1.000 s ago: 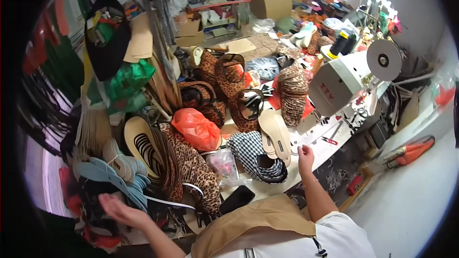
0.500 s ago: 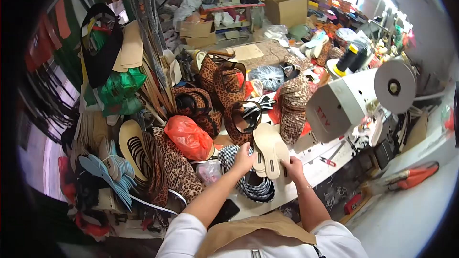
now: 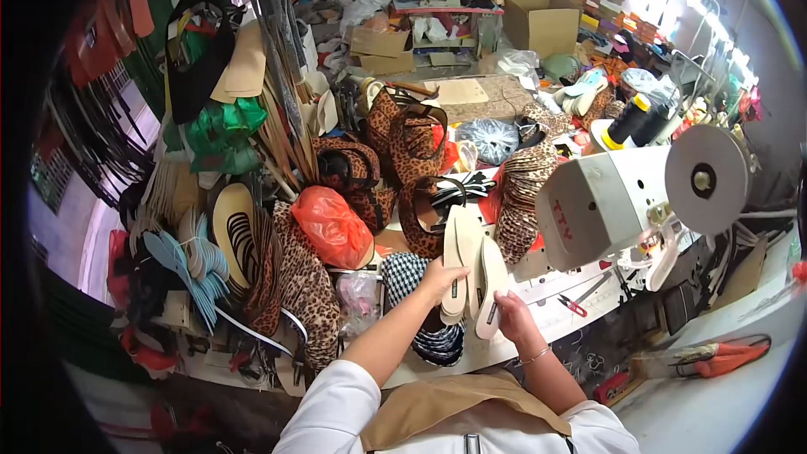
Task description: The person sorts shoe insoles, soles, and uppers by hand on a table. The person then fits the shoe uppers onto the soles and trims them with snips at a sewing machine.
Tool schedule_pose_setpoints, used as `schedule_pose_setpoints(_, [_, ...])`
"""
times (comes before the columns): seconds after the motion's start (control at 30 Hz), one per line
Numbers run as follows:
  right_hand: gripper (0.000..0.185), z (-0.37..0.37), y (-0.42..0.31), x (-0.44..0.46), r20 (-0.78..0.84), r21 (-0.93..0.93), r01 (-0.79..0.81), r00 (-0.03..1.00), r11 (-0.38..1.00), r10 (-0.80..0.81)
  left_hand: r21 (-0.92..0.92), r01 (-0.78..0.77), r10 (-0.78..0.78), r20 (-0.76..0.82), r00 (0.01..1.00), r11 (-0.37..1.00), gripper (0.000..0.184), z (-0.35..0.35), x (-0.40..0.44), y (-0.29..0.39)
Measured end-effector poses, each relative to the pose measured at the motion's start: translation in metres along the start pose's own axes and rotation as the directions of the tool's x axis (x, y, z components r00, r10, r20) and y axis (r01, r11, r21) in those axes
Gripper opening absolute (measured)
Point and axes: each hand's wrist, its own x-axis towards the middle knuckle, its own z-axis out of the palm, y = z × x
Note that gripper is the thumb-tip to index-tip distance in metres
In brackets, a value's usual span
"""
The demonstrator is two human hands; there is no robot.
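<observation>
Several beige insoles (image 3: 461,244) with small dark labels stand lengthwise between my hands. My left hand (image 3: 440,280) is closed round the left ones. Between the fingers of my right hand (image 3: 511,314) is the lower part of a single beige insole (image 3: 490,290), fanned out to the right. A stack of black-and-white checked pieces (image 3: 439,345) lies under and left of the insoles. Just behind them are leopard-print straps (image 3: 420,214). The red plastic bag (image 3: 329,223) sits left of my left hand.
At the right stands a white sewing machine (image 3: 588,206) with a round disc. Red-handled snips (image 3: 572,305) lie on the white table (image 3: 538,332). Leopard-print pieces (image 3: 313,311) and blue insoles (image 3: 189,265) are at the left. Cardboard boxes (image 3: 542,23) stand behind.
Both hands came together at the insoles from apart. Since the middle frame, the insoles have been lifted and spread, the right one now separated from the others. The view has shifted slightly.
</observation>
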Motion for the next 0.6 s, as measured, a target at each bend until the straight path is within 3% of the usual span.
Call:
schedule_pose_setpoints(0.03, [0.025,-0.002,-0.001,-0.005,0.021,-0.152,0.087,0.996,0.985,-0.085,-0.086,-0.083,0.084,0.009,0.996,0.993,0.028,0.003,-0.007,0.001])
schedule_pose_setpoints(0.07, [0.027,-0.004,0.001,-0.010,0.047,-0.292,0.176,0.984,0.940,-0.169,0.018,-0.033,0.031,0.070,0.997,0.999,0.028,-0.005,-0.011,-0.003])
schedule_pose_setpoints(0.13, [0.026,0.016,-0.003,-0.035,0.052,-0.234,0.215,0.977,0.948,-0.209,-0.109,-0.073,0.089,0.148,0.985,0.991,0.028,-0.001,-0.043,0.003])
schedule_pose_setpoints(0.2, [0.027,0.032,0.002,-0.059,0.079,-0.187,0.355,0.935,0.916,-0.347,-0.151,-0.175,0.189,0.084,0.978,0.973,0.030,-0.004,-0.068,-0.005])
schedule_pose_setpoints(0.27, [0.028,0.039,0.020,-0.074,0.047,-0.111,0.328,0.945,0.938,-0.324,-0.185,-0.186,0.198,0.047,0.979,0.965,0.033,-0.013,-0.089,-0.020])
schedule_pose_setpoints(0.33, [0.031,0.040,0.044,-0.082,0.024,-0.306,0.309,0.948,0.901,-0.317,-0.290,-0.111,0.122,0.021,0.992,0.951,0.036,-0.009,-0.113,-0.027])
schedule_pose_setpoints(0.37, [0.041,0.041,0.056,-0.088,0.059,-0.516,0.319,0.939,0.795,-0.338,-0.303,-0.053,0.097,0.132,0.987,0.952,0.038,-0.009,-0.133,-0.030])
schedule_pose_setpoints(0.43, [0.046,0.054,0.073,-0.105,0.060,-0.594,0.316,0.935,0.740,-0.351,0.179,-0.141,0.144,-0.009,0.989,0.974,0.039,-0.011,-0.144,-0.061])
schedule_pose_setpoints(0.47, [0.051,0.057,0.079,-0.114,0.071,-0.657,0.325,0.925,0.680,-0.374,0.055,-0.122,0.122,-0.010,0.992,0.991,0.040,-0.010,-0.151,-0.076])
schedule_pose_setpoints(0.5, [0.060,0.039,0.088,-0.110,0.038,-0.612,0.296,0.938,0.734,-0.346,0.046,-0.110,0.111,-0.020,0.994,0.993,0.040,-0.008,-0.163,-0.077])
schedule_pose_setpoints(0.57, [0.065,0.044,0.083,-0.124,0.036,-0.634,0.309,0.928,0.709,-0.372,0.339,-0.022,-0.005,0.076,0.997,0.940,0.037,-0.001,-0.191,-0.055])
schedule_pose_setpoints(0.6, [0.067,0.035,0.082,-0.127,0.023,-0.560,0.256,0.956,0.788,-0.294,0.466,0.128,-0.200,0.109,0.974,0.875,0.041,0.004,-0.201,-0.046])
